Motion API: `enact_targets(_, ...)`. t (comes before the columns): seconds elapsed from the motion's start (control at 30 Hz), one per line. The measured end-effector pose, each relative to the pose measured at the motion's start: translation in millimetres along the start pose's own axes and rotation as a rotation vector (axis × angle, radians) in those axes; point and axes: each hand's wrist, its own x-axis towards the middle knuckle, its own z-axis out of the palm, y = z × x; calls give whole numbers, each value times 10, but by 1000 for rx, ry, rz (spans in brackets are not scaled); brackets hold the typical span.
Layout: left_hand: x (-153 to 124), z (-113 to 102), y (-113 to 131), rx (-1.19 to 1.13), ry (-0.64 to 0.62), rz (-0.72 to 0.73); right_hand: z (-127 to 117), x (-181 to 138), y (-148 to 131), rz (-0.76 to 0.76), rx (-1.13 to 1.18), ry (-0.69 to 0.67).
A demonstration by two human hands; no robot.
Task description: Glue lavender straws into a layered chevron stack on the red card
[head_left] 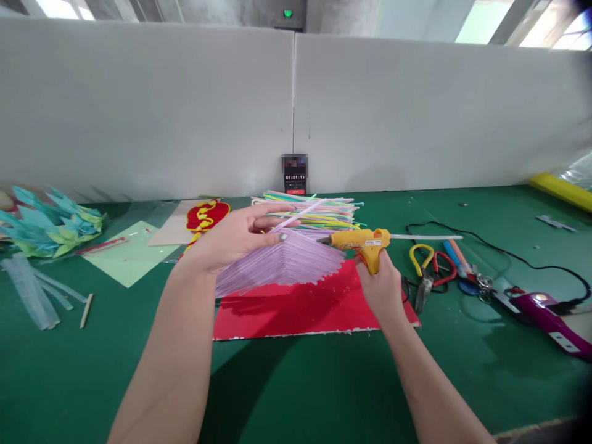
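I read 01:01:13 on the phone (295, 179), yellow glue gun (354, 238) with illegible label, my right hand (382, 282) clamped on its handle, my left hand (240, 234) clamped on lilac stems (283, 262) above the red board (300, 311), green tabletop (296, 394) beyond the board's front edge

1. Lilac panel (282, 262): close-set stems in a chevron, right edge jagged; raised above the tabletop (69, 382).
2. Yellow glue gun (358, 239): roughly level, translucent glue stick (425, 237) protruding rearward, nozzle toward the panel.

Glare at windows (485, 21), soft shadows
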Motion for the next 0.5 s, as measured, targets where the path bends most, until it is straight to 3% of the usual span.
enact_targets(0.5, -22, -49, 5, -3, 20, 13, 19, 9, 59, -7, -13, 14)
